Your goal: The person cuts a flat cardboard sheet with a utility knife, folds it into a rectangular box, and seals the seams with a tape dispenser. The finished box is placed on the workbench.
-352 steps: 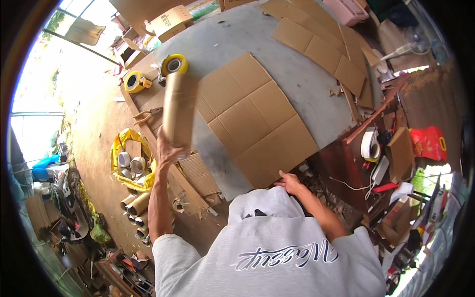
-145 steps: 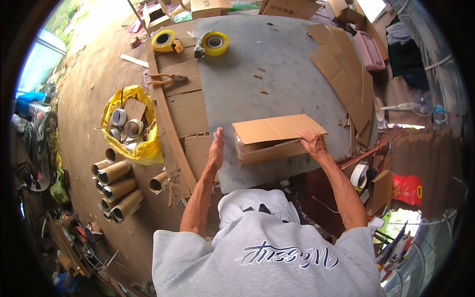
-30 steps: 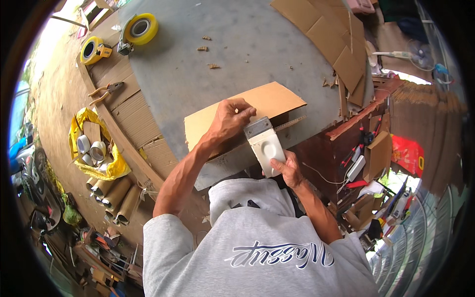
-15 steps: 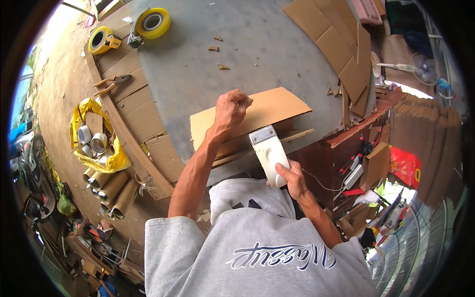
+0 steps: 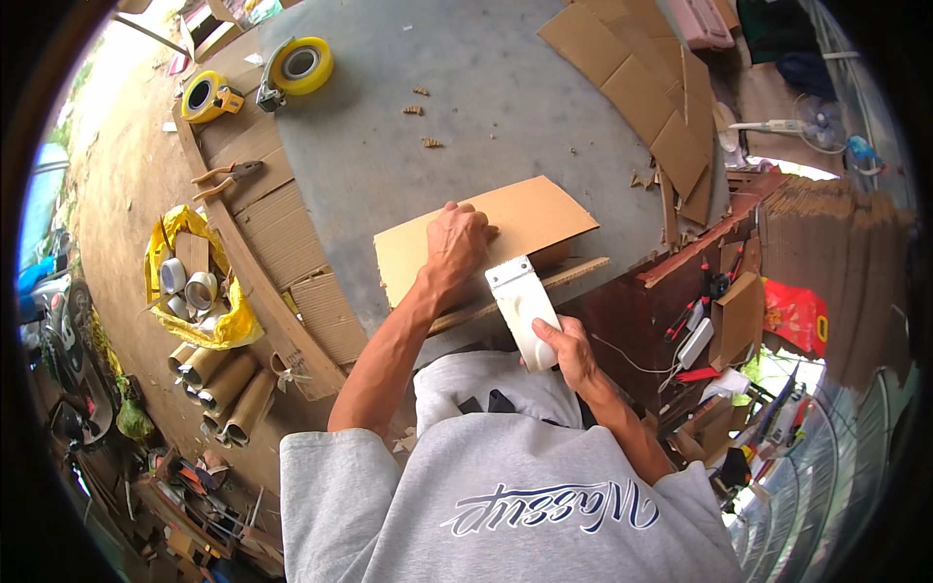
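A brown cardboard box (image 5: 530, 209) lies in front of me on the grey tabletop, its flat panel up and a lower flap edge jutting toward me. My left hand (image 5: 459, 241) rests on that panel with fingers curled in; whether anything is inside them is hidden. My right hand (image 5: 571, 352) grips a white hand-held tool (image 5: 528, 309) shaped like a hair clipper, thumb on its side. The tool's metal end plate, with two screws, is beside the near edge of the box.
Two yellow tape rolls (image 5: 300, 64) and pliers (image 5: 229, 179) lie far left. A yellow bag (image 5: 231, 328) of tape rolls sits beside cardboard tubes (image 5: 248, 408). Flattened cardboard (image 5: 637, 92) is stacked far right. Small scraps (image 5: 432, 143) dot the grey tabletop (image 5: 389, 107).
The white tool has shifted slightly left in view, its metal end turning to a narrower angle. My left hand sits a little lower on the panel, still curled. The view has shifted slightly.
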Demonstrator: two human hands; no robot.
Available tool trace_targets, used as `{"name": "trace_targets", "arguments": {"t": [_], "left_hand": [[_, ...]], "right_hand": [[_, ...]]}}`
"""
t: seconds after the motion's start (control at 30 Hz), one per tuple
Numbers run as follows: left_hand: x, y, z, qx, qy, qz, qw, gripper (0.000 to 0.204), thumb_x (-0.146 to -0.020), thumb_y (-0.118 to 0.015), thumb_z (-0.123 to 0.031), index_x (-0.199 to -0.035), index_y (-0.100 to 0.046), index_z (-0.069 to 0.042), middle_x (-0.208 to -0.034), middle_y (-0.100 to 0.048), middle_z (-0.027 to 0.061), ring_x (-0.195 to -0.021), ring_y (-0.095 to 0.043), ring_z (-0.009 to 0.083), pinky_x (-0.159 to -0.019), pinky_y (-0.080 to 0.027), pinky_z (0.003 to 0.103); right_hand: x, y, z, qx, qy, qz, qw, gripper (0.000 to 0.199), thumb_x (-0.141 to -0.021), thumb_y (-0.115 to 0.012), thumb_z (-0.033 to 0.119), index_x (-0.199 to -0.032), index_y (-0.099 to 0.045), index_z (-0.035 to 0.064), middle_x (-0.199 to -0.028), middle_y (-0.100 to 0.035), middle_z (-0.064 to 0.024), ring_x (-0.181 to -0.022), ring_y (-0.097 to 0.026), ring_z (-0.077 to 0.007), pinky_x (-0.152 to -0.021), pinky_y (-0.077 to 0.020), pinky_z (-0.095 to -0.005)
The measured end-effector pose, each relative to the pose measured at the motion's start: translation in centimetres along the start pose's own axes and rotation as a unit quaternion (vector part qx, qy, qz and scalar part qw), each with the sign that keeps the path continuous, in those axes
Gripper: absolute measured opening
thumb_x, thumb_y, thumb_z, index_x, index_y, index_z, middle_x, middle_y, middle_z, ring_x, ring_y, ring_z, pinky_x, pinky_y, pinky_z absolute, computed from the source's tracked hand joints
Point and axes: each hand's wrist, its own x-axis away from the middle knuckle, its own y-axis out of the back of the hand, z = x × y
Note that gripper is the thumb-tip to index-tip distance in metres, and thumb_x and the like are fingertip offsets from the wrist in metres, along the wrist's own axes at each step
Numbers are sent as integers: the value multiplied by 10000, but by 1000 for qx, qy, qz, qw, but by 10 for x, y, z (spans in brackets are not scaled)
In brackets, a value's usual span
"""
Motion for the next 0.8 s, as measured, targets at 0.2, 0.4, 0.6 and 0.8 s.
{"name": "trace_targets", "arguments": {"t": [0.2,0.4,0.6,0.8], "left_hand": [[-9,16,-5,-100,79,-32,991,319,-836,-772,-118,-1136,-719,-22,-1151,-697,153,-1037,-657,347,-840,-553,454],[17,31,16,145,-156,108,971,442,-880,-576,39,-1309,-668,-15,-1439,-598,167,-1336,-555,371,-1113,-472,390],[53,53,6,7,-196,231,953,1010,-668,-714,-264,-1586,-359,-38,-1624,-388,217,-1506,-363,395,-1230,-345,459],[53,59,-8,-16,-137,259,956,998,-716,-736,-302,-1593,-332,-52,-1636,-365,214,-1508,-351,402,-1234,-304,522]], "right_hand": [[-14,3,-27,34,59,-31,997,515,-968,-633,446,-1038,-691,-61,-817,-702,-122,-664,-685,-205,-629,-550,-328],[-20,1,-19,-39,42,-18,998,559,-954,-653,478,-1053,-678,-72,-807,-694,-134,-646,-690,-223,-608,-563,-326],[-24,7,-34,-4,60,-35,998,568,-949,-657,498,-1041,-682,-62,-801,-689,-119,-622,-672,-208,-566,-537,-322],[-19,3,-18,-6,46,-71,996,578,-962,-632,511,-1005,-739,-55,-817,-701,-100,-727,-625,-155,-668,-500,-324]]}}
